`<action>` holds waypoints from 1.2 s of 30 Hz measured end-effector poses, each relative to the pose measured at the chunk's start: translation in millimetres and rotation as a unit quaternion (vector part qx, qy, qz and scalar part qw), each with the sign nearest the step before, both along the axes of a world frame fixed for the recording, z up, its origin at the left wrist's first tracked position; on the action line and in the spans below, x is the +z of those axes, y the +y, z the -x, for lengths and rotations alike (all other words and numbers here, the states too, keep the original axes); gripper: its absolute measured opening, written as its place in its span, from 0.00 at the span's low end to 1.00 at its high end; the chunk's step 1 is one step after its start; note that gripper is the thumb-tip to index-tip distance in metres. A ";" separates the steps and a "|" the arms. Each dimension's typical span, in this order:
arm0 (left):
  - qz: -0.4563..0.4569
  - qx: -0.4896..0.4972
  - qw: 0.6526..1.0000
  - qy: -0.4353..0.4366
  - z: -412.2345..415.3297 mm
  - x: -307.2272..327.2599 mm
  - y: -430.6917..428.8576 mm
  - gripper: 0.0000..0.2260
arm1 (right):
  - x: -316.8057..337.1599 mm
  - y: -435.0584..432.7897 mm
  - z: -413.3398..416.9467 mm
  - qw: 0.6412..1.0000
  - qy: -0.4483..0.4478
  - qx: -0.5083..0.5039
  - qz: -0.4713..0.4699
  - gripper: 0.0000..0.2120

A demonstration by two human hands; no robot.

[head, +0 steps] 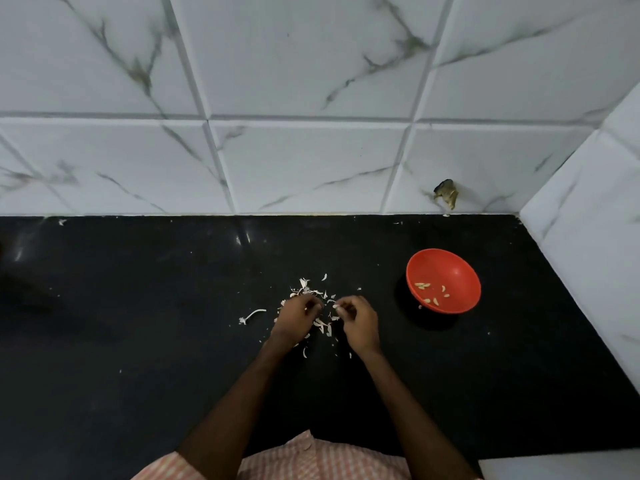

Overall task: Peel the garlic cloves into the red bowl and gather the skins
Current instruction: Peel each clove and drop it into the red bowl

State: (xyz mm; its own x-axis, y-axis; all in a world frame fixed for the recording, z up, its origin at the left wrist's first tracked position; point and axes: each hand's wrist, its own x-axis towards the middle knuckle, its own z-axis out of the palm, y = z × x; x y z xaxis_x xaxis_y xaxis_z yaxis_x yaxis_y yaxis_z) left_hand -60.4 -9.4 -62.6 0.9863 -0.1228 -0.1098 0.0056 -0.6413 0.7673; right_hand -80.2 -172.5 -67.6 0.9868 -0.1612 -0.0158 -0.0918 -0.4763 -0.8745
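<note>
A red bowl (443, 280) stands on the black counter at the right, with several peeled garlic cloves (423, 286) inside. A scatter of white garlic skins (308, 289) lies in the counter's middle. My left hand (296, 318) hovers over the skins with fingers curled, a small white piece at its fingertips. My right hand (358, 320) is just to its right, fingers curled, pinching a small white garlic piece (336, 306). Whether each piece is a clove or skin is too small to tell.
A dry garlic stem (252, 315) lies left of the skins. The tiled wall (311, 161) rises behind the counter (138, 323), and a side wall (588, 254) closes the right. A chipped hole (446, 192) marks the wall above the bowl.
</note>
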 end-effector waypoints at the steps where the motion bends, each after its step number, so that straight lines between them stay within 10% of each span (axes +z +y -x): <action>1: 0.009 -0.023 1.000 0.007 -0.9 3.0 -1.1 0.03 | 4.8 2.6 1.6 1.000 0.000 -0.005 -0.017 0.10; 13: 0.163 -0.007 0.987 -0.011 -7.7 35.3 7.5 0.02 | 33.8 29.2 -2.2 0.993 0.052 -0.038 -0.095 0.06; 36: -0.091 -0.168 0.979 -0.066 -2.0 32.0 12.9 0.12 | 39.5 19.1 -8.1 0.968 0.164 0.025 -0.189 0.03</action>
